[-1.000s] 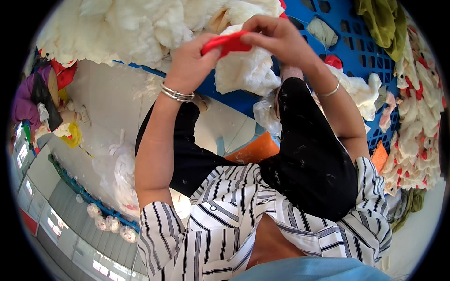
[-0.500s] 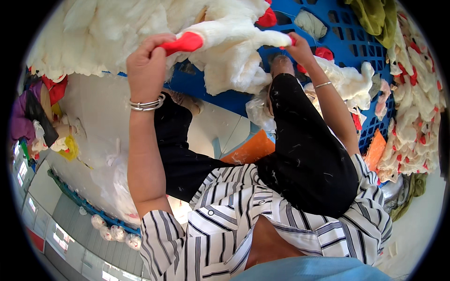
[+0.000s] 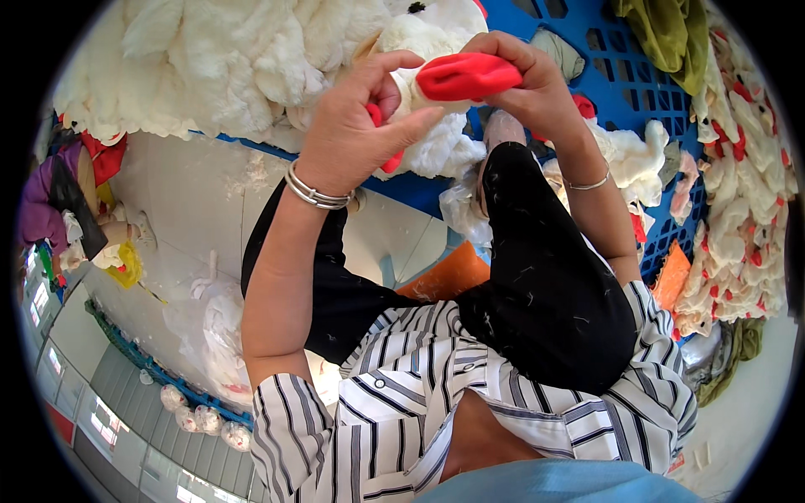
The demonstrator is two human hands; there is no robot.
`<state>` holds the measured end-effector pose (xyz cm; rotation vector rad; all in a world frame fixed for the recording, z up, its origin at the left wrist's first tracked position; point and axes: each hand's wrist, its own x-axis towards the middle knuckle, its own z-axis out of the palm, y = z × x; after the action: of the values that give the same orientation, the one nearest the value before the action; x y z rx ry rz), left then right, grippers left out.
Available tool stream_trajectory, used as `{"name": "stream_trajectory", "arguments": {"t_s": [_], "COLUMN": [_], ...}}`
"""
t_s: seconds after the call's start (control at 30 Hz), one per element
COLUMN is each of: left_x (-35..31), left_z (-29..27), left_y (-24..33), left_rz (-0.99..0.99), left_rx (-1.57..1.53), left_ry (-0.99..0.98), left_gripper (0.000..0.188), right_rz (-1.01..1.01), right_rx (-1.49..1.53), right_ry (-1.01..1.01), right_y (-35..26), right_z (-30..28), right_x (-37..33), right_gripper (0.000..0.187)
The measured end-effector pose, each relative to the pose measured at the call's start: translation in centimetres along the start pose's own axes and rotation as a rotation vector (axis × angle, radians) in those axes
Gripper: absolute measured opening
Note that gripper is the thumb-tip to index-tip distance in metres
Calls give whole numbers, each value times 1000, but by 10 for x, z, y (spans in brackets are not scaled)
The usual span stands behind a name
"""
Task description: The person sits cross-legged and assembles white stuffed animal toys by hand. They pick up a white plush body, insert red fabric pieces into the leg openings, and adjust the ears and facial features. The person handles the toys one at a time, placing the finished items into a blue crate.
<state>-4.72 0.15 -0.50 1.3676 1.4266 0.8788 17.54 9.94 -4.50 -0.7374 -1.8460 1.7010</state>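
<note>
A white, furry plush toy skin with red ends hangs slack between my hands. My right hand pinches one red, fabric-covered end, bulging toward the middle. My left hand is close on its left, with thumb and forefinger spread toward that end. Its other fingers curl against another red part, which shows on both sides of the thumb's base; the palm hides the rest. White fur from the skin or the pile behind lies under both hands.
A blue slatted plastic surface carries a heap of white plush skins. More red-tipped skins pile up at right, near olive cloth. An orange panel lies beyond my lap. Another person sits at far left.
Both hands have come together from a wide stretch; my left moved right and down. My left thumb and forefinger have spread. The red end now bulges at my right hand.
</note>
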Motion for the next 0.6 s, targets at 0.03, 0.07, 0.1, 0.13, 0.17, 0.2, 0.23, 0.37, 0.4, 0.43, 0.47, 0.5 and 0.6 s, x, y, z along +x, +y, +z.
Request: {"name": "stream_trajectory", "arguments": {"t_s": [0.03, 0.07, 0.1, 0.13, 0.17, 0.2, 0.23, 0.37, 0.4, 0.43, 0.47, 0.5, 0.6], "left_x": [1, 2, 2, 1, 1, 1, 2, 2, 1, 1, 1, 1, 1], "left_z": [3, 5, 8, 11, 12, 12, 11, 5, 5, 6, 6, 6, 7], "left_y": [1, 1, -1, -6, -8, -8, -6, 2, -1, -5, -6, -4, 2], "left_rz": [6, 1, -20, -41, -62, -108, -149, -233, -208, -179, -150, -177, -209], "left_rx": [16, 9, 18, 28, 37, 8, -24, -103, -58, -16, 27, 8, -39], "left_ry": [-10, -13, 6, 24, 42, 71, 96, 134, 132, 133, 134, 127, 124], "left_gripper": [38, 31, 29, 27, 25, 23, 22, 21, 21, 22, 22, 22, 23], "right_rz": [46, -69, -82, -96, -110, -93, -75, -8, 43, 10, 13, 16, 17], "right_rx": [12, -106, -81, -55, -31, 23, 72, -34, 1, -92, -87, -79, -100], "right_ry": [-23, -16, -9, -3, 4, 6, 11, 123, 55, 25, 11, -3, 77], "right_y": [-3, -3, -2, 0, 1, 5, 10, 5, -3, -1, -1, 1, -7], "right_z": [3, 8, 12, 15, 16, 10, -2, -21, -9, 4, 13, 19, 23], "right_x": [1, 3, 4, 4, 5, 9, 15, 14, 11, 7, 3, 0, -1], "right_gripper": [29, 25, 25, 26, 26, 29, 33, 31, 33, 29, 26, 23, 17]}}
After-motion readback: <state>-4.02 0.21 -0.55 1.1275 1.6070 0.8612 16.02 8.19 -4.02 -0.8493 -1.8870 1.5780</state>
